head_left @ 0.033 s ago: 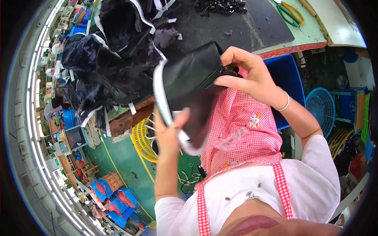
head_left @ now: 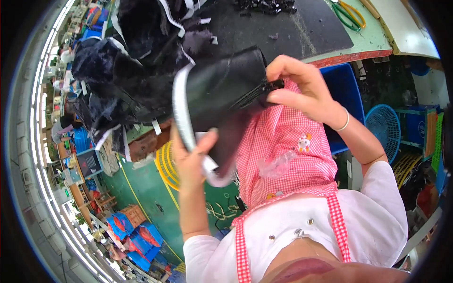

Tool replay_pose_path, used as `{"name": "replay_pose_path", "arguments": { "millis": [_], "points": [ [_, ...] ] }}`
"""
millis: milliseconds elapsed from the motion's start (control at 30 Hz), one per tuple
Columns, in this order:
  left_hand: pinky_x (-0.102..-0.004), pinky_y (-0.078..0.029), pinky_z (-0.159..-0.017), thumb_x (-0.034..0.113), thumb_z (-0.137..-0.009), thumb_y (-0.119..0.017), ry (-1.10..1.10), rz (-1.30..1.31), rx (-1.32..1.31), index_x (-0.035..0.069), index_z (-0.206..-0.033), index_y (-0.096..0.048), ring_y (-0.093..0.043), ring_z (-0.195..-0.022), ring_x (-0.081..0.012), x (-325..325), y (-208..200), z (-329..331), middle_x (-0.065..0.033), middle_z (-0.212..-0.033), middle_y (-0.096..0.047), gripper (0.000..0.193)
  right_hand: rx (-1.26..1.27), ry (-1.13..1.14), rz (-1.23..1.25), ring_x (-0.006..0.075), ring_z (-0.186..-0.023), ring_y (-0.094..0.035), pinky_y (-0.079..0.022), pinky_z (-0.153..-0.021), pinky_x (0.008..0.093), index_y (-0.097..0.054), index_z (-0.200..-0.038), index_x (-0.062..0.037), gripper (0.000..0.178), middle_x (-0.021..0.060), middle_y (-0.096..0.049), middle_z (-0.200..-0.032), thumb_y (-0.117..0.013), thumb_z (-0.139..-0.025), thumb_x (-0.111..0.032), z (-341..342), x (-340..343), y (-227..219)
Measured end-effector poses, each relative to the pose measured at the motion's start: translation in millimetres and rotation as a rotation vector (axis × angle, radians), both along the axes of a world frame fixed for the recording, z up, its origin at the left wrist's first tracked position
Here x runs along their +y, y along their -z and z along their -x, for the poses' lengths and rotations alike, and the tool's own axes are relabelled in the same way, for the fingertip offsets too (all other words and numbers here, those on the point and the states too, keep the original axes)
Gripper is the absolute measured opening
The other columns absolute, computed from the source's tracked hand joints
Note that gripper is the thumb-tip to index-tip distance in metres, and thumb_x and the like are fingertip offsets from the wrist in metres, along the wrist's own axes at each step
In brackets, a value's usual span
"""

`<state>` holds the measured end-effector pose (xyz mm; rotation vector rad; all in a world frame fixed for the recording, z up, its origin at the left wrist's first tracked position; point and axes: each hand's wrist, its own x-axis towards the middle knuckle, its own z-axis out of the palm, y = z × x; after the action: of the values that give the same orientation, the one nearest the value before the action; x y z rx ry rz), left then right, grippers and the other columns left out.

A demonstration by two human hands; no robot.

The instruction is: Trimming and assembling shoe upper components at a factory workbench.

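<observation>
A black leather piece [head_left: 222, 80], tube-like and shaped like a boot upper, hangs in front of me with a white strip [head_left: 180, 106] along its left edge. My left hand [head_left: 191, 158] grips that white-edged end, its thumb on the near face and the other fingers hidden behind. A dark zipper [head_left: 250, 94] runs along the fold to the right end. There, my right hand [head_left: 306, 89] pinches the zipper's end between thumb and fingers. A small black part shows at the pinch; its exact form is unclear.
Black fur-lined pieces [head_left: 118, 85] with white strips are heaped on the bench at left. A pile of small black parts [head_left: 264, 5] and green-and-yellow-handled scissors [head_left: 349, 16] lie on it. Below are a blue bin [head_left: 347, 108], a blue basket [head_left: 383, 129] and a yellow basket [head_left: 166, 165].
My left hand has moved slightly left with the white-edged end of the leather piece. My right hand has shifted a little to the right, and the zipper end shows more plainly.
</observation>
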<state>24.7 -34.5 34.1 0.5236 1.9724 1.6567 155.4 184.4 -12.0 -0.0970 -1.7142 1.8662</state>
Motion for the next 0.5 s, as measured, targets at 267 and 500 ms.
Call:
{"name": "replay_pose_path", "arguments": {
  "millis": [267, 500],
  "points": [
    [-0.0261, -0.045, -0.095, -0.006, -0.076, -0.071, 0.58, 0.229, -0.18, -0.001, -0.14, -0.046, -0.058, -0.11, -0.0137, 2.0, -41.1, 79.4, -0.0065, -0.12, -0.062, 0.068, 0.126, 0.241, -0.885, 0.0206, -0.084, -0.06, -0.048, -0.073, 0.0286, -0.059, -0.109, -0.0043, 0.048, 0.0118, -0.058, -0.103, -0.075, -0.066, 0.006, 14.5, -2.1, -1.5],
    [-0.0295, -0.047, -0.095, 0.004, -0.081, -0.072, 0.535, 0.36, 1.121, 0.005, -0.126, -0.06, -0.059, -0.112, -0.0148, 0.9, 30.7, 92.5, -0.0038, -0.124, -0.062, 0.047, -0.211, -0.174, -0.639, 0.0289, -0.074, -0.063, -0.053, -0.061, 0.0354, -0.056, -0.106, -0.0112, 0.047, 0.0079, -0.056, -0.091, -0.069, -0.064, 0.005, -15.9, -75.2, 83.2]
  ]
}}
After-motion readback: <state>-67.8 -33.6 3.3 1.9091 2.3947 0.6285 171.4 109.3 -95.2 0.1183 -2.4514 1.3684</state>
